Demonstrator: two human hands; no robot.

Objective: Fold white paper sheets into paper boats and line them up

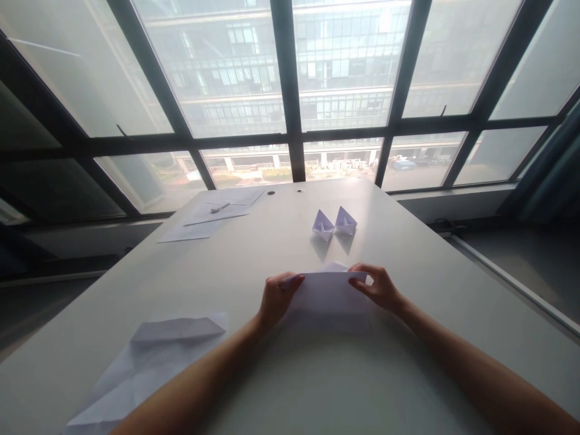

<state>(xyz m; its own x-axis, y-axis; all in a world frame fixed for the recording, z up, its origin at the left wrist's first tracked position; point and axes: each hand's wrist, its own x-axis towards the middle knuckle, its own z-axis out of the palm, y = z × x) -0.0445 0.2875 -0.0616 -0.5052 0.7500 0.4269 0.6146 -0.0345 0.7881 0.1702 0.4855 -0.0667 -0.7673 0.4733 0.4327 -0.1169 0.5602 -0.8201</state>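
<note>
A folded sheet of white paper (328,296) is held up between my two hands over the near middle of the table. My left hand (280,297) pinches its upper left corner, thumb along the top edge. At the upper right corner my right hand (376,286) grips it between thumb and fingers. A pale paper flap shows behind the top edge; the sheet's far side is hidden from me. Just beyond stand two folded paper boats, the left boat (322,226) and the right boat (345,222), side by side.
A creased paper sheet (154,356) lies at the near left, partly under my left forearm. At the far left are several flat sheets (194,229) with a small white object (220,208) on top. The white table (254,241) reaches toward large windows (226,66); a curtain hangs at right.
</note>
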